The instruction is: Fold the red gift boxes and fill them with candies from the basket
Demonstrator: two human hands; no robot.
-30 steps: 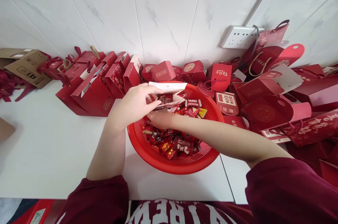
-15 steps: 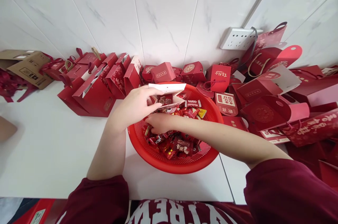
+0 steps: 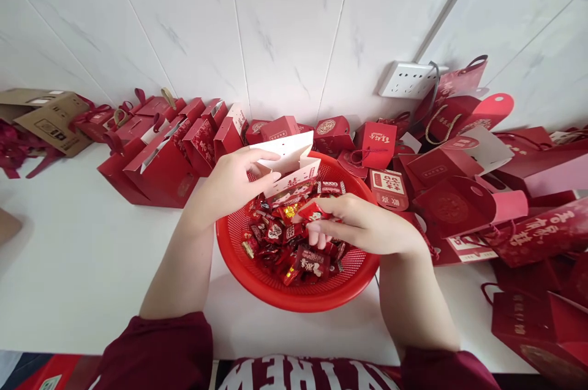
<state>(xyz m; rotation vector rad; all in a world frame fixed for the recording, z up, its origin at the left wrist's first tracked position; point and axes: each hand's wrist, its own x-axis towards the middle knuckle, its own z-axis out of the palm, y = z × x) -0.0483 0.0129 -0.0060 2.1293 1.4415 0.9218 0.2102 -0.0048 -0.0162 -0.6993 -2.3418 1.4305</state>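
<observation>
A red plastic basket (image 3: 294, 298) full of wrapped candies (image 3: 280, 249) stands on the white table in front of me. My left hand (image 3: 236, 179) is closed on the left side of an open paper gift box (image 3: 294, 185), red and white, tilted over the basket's far rim. Just right of the box, my right hand (image 3: 362, 225) pinches a red-wrapped candy (image 3: 315, 211) above the pile. Its fingertips are partly hidden behind the candy. The inside of the box is mostly out of sight.
Upright red gift bags (image 3: 158, 176) stand to the left along the wall, beside a cardboard box (image 3: 55, 120). Many red gift boxes (image 3: 454, 206) crowd the right side. A white power strip (image 3: 411, 79) is on the wall. At the far left edge shows part of another person's arm (image 3: 7, 225).
My right hand has come up out of the candies and moved right, now with a red candy in its fingers. The box in my left hand has tilted, its front face now showing.
</observation>
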